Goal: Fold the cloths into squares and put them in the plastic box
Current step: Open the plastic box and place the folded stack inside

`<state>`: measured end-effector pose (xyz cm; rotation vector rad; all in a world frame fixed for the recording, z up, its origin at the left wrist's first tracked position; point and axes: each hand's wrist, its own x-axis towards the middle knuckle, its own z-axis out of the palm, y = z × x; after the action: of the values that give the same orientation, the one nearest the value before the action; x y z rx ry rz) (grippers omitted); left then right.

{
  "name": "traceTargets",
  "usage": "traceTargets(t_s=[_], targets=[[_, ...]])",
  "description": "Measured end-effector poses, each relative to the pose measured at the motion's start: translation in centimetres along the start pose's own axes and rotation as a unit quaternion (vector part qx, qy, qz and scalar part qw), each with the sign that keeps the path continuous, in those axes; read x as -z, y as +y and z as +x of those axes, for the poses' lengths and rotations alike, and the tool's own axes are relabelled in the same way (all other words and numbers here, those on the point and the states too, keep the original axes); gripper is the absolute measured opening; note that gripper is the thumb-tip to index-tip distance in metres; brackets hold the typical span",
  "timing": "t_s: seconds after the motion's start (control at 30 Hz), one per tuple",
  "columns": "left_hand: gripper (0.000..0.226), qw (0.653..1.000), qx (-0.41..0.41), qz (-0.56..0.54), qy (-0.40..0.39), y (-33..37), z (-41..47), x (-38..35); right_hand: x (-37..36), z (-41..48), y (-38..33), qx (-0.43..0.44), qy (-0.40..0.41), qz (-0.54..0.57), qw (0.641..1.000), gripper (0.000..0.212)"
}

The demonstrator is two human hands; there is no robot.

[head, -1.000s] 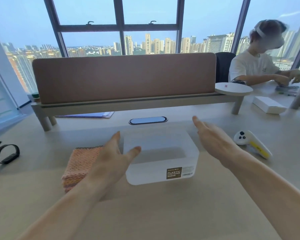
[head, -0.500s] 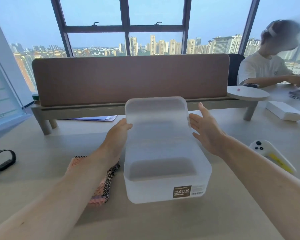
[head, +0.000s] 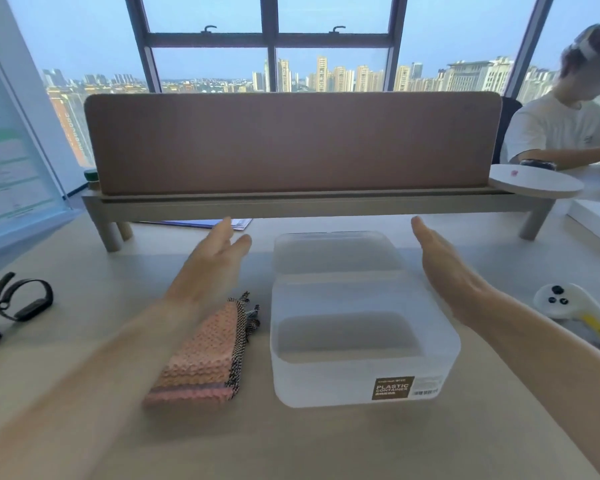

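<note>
Head camera, sole view: wide-angle, worn at head height, facing forward and down across the desk (head: 326, 445) toward the partition panel (head: 291, 143) and the window (head: 333, 64) beyond. Close range: left hand (head: 208, 268) and right hand (head: 447, 268) reach in from the lower corners, flanking the plastic box (head: 326, 382) at centre.

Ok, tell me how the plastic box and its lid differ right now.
The plastic box is deep and bears a brown label; the lid is shallow and plain. The box stands nearer the camera; the lid lies flat just behind it. Both are frosted translucent plastic with rounded corners.
</note>
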<state>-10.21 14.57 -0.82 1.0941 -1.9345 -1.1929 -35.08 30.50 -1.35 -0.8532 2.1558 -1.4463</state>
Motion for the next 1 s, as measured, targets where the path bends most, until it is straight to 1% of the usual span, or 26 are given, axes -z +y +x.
traceTargets(t_s=[0.03,0.07,0.1,0.13,0.17,0.2,0.23,0.3,0.33,0.4,0.47,0.53,0.63,0.7,0.83,0.93,0.97,1.0], targets=[[0.053,0.996,-0.033,0.072,0.040,-0.8,-0.6,2.1,-0.3,-1.1,-0.4,0.053,0.031,-0.040,0.997,0.063],[0.049,0.983,-0.045,0.162,0.073,-1.9,-1.1,4.2,-0.9,-2.6,-1.1,0.106,0.046,-0.066,0.991,0.060],[0.045,0.966,-0.023,0.245,0.082,-3.2,-1.5,6.3,-1.8,-4.5,-2.0,0.154,0.040,-0.084,0.984,0.058],[0.045,0.953,0.033,0.295,0.067,-4.3,-2.1,8.0,-3.2,-6.5,-2.9,0.194,0.013,-0.097,0.976,0.056],[0.050,0.948,0.102,0.298,0.038,-5.3,-2.6,9.3,-4.8,-8.7,-3.9,0.225,-0.029,-0.115,0.967,0.056],[0.055,0.946,0.167,0.277,0.000,-6.1,-3.0,10.0,-6.8,-10.9,-4.9,0.252,-0.081,-0.143,0.954,0.056],[0.057,0.946,0.207,0.248,-0.037,-6.8,-3.4,10.4,-8.9,-12.7,-5.6,0.280,-0.128,-0.179,0.935,0.057],[0.050,0.941,0.249,0.202,-0.102,-7.5,-4.1,10.4,-13.5,-15.2,-6.4,0.327,-0.187,-0.247,0.893,0.056],[0.043,0.942,0.258,0.182,-0.117,-7.5,-4.4,10.1,-15.6,-15.9,-6.5,0.333,-0.205,-0.271,0.879,0.057],[0.032,0.947,0.258,0.147,-0.124,-7.4,-4.6,9.5,-19.3,-16.1,-5.8,0.301,-0.223,-0.310,0.874,0.064],[0.032,0.950,0.248,0.131,-0.136,-7.1,-4.3,8.9,-21.4,-15.3,-4.4,0.240,-0.219,-0.353,0.877,0.071],[0.033,0.952,0.250,0.106,-0.142,-7.2,-4.1,8.4,-22.1,-14.7,-2.9,0.206,-0.211,-0.373,0.880,0.074],[0.023,0.962,0.246,0.021,-0.119,-7.4,-3.7,7.9,-22.0,-14.6,-1.7,0.194,-0.213,-0.351,0.891,0.077],[0.021,0.962,0.250,-0.027,-0.106,-7.5,-3.4,7.7,-21.9,-14.6,-1.5,0.188,-0.217,-0.341,0.895,0.077],[0.030,0.945,0.277,-0.143,-0.103,-8.2,-3.1,7.5,-21.7,-14.7,-1.4,0.183,-0.219,-0.323,0.902,0.072],[0.027,0.945,0.271,-0.156,-0.093,-8.8,-2.9,6.9,-21.7,-14.7,-1.1,0.185,-0.217,-0.310,0.907,0.071],[0.031,0.950,0.262,-0.149,-0.084,-8.7,-2.8,6.7,-21.8,-14.7,-0.9,0.184,-0.215,-0.306,0.909,0.071],[0.040,0.956,0.251,-0.139,-0.065,-8.6,-2.6,6.7,-21.8,-14.6,-0.7,0.182,-0.215,-0.299,0.912,0.070]])
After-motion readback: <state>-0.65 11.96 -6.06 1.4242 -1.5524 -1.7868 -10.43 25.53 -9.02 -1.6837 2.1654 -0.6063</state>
